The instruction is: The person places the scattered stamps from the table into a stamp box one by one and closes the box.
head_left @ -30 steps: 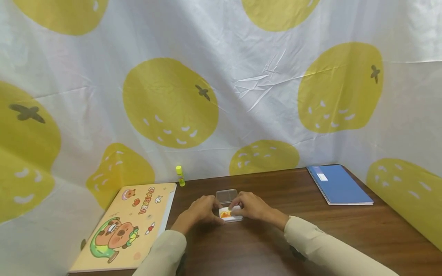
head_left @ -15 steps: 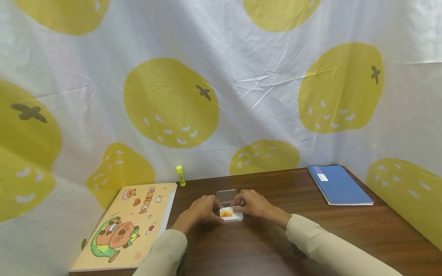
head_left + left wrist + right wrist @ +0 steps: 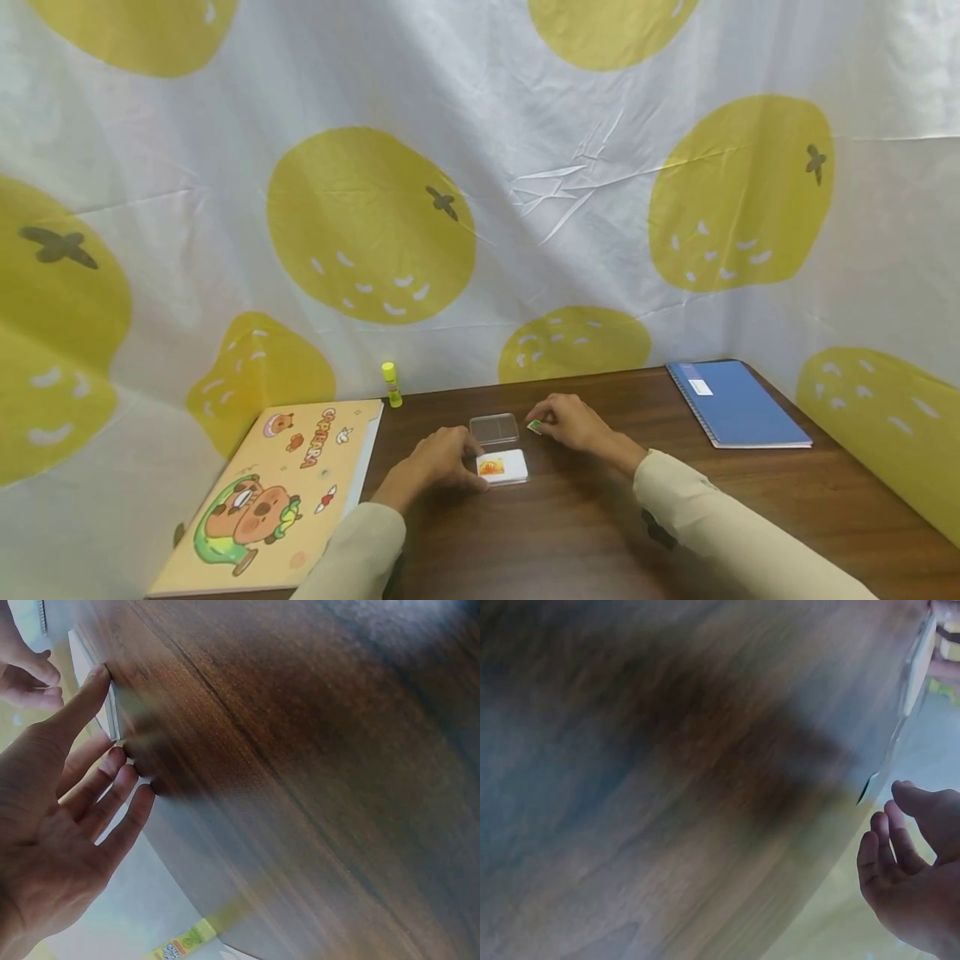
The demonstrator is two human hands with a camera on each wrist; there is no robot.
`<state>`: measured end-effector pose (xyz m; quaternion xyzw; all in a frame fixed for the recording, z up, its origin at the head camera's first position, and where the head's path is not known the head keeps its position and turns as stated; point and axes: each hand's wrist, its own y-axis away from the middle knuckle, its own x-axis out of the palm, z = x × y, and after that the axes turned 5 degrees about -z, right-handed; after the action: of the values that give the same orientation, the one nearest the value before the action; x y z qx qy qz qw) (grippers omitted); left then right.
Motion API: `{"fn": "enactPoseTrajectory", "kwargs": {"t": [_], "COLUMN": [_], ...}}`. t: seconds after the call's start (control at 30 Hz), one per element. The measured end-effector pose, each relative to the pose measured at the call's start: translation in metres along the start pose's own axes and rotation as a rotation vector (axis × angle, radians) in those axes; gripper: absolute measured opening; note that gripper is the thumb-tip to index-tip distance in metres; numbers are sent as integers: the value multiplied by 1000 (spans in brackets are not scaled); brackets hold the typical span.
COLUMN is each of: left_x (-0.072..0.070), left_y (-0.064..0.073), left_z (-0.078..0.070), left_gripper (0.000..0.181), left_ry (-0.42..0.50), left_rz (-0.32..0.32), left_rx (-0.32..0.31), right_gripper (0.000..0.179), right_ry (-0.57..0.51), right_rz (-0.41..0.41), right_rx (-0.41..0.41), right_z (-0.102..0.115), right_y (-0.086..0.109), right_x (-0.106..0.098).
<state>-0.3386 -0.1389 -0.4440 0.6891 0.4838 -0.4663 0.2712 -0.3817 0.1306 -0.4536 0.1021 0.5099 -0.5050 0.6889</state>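
Note:
A shallow clear plastic case [image 3: 516,465] lies on the table, filled with something white that bears an orange-and-yellow picture at its left end. Thumb and fingers of my left hand [image 3: 447,457] hold the case at its left end; the left wrist view shows the thumb on one edge and the index finger by the other. Just beyond the case lies its clear lid [image 3: 494,428]. To the right of the lid, my right hand [image 3: 570,422] pinches a small flat green-and-white piece [image 3: 534,427], low over the table. In the right wrist view that piece [image 3: 867,787] appears edge-on beside the fingertips.
A capybara-printed folder [image 3: 285,492] lies at the left, with a yellow glue stick [image 3: 392,384] upright near its far corner. At the far right is a blue spiral notebook [image 3: 738,404]. A lemon-patterned curtain [image 3: 510,250] hangs along the back and sides.
My right hand has moved off the case, away and to the right, and the small green-and-white piece now shows at its fingertips. The left hand stays at the case.

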Motion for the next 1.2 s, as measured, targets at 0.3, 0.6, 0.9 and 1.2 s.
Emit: {"fn": "enactPoseTrajectory", "kwargs": {"t": [0.3, 0.6, 0.9, 1.2], "left_x": [-2, -4, -1, -1], "left_y": [0, 0, 0, 0], "left_z": [0, -2, 0, -1], "left_gripper": [49, 50, 49, 49], "left_ry": [-11, -15, -17, -15], "left_rz": [-16, -5, -1, -3], "left_rx": [9, 0, 1, 7], "right_gripper": [16, 13, 14, 19], "right_ry": [33, 1, 26, 52], "right_rz": [75, 130, 102, 168], "right_rx": [9, 19, -19, -164], "right_z": [-9, 1, -2, -6], "right_y": [-3, 5, 2, 6], "right_x": [-1, -4, -12, -10]}}
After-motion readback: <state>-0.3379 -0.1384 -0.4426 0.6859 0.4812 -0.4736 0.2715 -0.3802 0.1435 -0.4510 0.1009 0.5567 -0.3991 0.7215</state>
